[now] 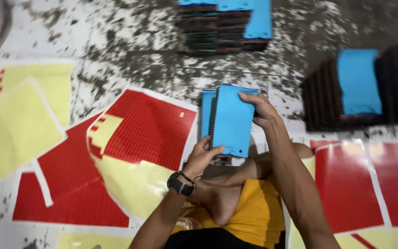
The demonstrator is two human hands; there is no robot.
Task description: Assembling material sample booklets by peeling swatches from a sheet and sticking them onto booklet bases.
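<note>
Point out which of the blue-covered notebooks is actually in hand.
The spiral notebook at centre, gripped by left hand below and right hand above; the other stacks lie untouched.

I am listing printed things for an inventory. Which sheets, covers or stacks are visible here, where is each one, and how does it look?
Blue notebook: centre, spiral-bound, held by left hand and right hand.
Red and yellow sheet: left of it, curled.
Yellow sheets: far left, overlapping.
Red sheets: right, white-bordered.
Notebook stack: top centre, blue cover.
Dark stacks: upper right, blue cover.
</note>
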